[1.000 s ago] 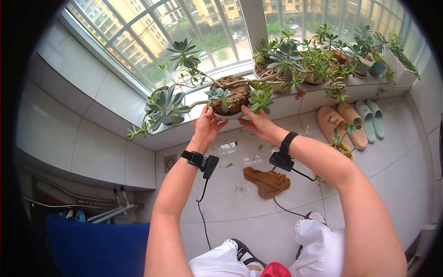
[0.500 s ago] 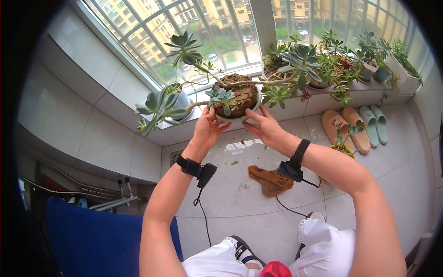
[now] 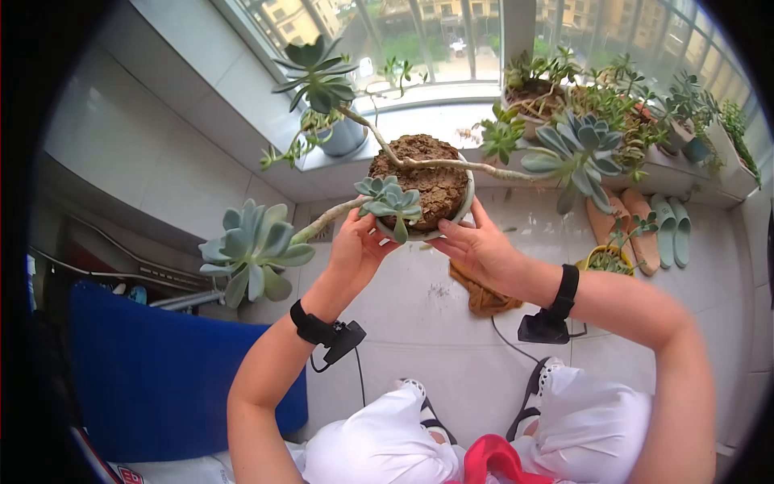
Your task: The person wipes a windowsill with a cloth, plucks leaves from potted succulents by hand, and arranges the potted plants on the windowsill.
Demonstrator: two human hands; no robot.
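Observation:
A round pale pot (image 3: 469, 194) full of brown clumped soil (image 3: 427, 173) is held up off the floor between both hands. From it grows a succulent (image 3: 258, 254) with long bare stems and grey-green rosettes spreading left, right and up; a small rosette lies over the near rim. My left hand (image 3: 359, 248) grips the pot's near left side, fingers partly hidden beneath it. On the near right, my right hand (image 3: 480, 248) is closed on the rim, thumb on top.
A window ledge (image 3: 411, 121) holds a grey-blue pot (image 3: 343, 135) and several potted succulents (image 3: 540, 93). On the floor are a brown cloth (image 3: 488, 300), a yellow pot (image 3: 606, 260) and slippers (image 3: 663, 230). A blue seat (image 3: 177, 371) stands left. Cables hang from the wrist devices.
Both hands have brought the potted succulent away from the window ledge and closer to me. The view has shifted, and the ledge behind the pot now shows more.

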